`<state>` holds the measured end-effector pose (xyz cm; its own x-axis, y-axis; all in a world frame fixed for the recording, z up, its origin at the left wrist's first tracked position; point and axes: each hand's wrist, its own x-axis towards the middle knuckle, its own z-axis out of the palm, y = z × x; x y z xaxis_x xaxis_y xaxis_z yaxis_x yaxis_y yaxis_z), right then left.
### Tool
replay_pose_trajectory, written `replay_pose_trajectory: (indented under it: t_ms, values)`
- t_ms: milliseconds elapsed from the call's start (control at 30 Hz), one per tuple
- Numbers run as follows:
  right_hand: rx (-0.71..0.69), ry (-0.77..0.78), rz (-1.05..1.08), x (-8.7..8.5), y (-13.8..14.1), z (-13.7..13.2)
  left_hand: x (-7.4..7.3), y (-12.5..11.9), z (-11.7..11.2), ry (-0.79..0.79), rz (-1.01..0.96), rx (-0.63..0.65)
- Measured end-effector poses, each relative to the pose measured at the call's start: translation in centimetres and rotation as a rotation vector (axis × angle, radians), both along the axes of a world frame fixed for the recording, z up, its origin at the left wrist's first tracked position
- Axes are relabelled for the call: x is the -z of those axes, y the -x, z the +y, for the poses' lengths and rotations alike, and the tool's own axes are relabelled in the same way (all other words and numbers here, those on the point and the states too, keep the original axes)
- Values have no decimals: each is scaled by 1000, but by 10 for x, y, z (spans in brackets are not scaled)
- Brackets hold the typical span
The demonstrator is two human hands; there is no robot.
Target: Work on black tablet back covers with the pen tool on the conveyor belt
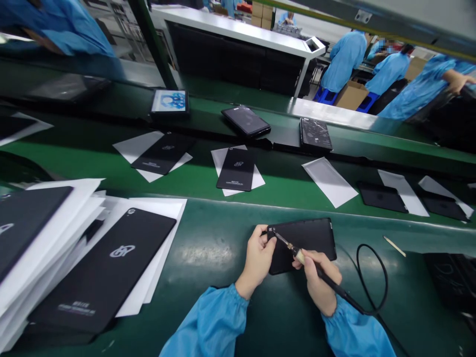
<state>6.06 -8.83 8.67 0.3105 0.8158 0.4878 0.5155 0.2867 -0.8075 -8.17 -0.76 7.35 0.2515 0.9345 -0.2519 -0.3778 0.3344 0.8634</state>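
Observation:
A small black tablet (308, 238) lies on the green bench in front of me. My left hand (257, 260) is closed on its left edge and steadies it. My right hand (319, 280) is wrapped round a corded soldering iron (297, 254), held like a pen. The iron's tip touches the tablet's top left corner. Its black cable (374, 282) loops away to the right. Both sleeves are blue.
A black back cover (107, 267) lies on a stack of white sheets at my left. On the green conveyor (286, 186) behind lie more covers on sheets (237, 168), a bare white sheet (329, 181) and several tablets (246, 120). A thin stick (394, 246) lies right. People in blue coats work beyond.

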Motion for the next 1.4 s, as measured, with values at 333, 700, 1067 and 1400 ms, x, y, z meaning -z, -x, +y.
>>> replay_pose_trajectory:
  t_ms: [333,700,1067,1400]
  values:
    - [-57,-116,-234,-27,-51,39,-4,0,-1,9,-12,4]
    - [-210,29,-715,-2,-98,98,-2,0,0,-51,-42,125]
    - [81,-59,-716,-57,-156,202,3,-10,-6,-88,39,115]
    - [-156,58,-671,4,43,232,-2,-4,-13,-277,133,-122]
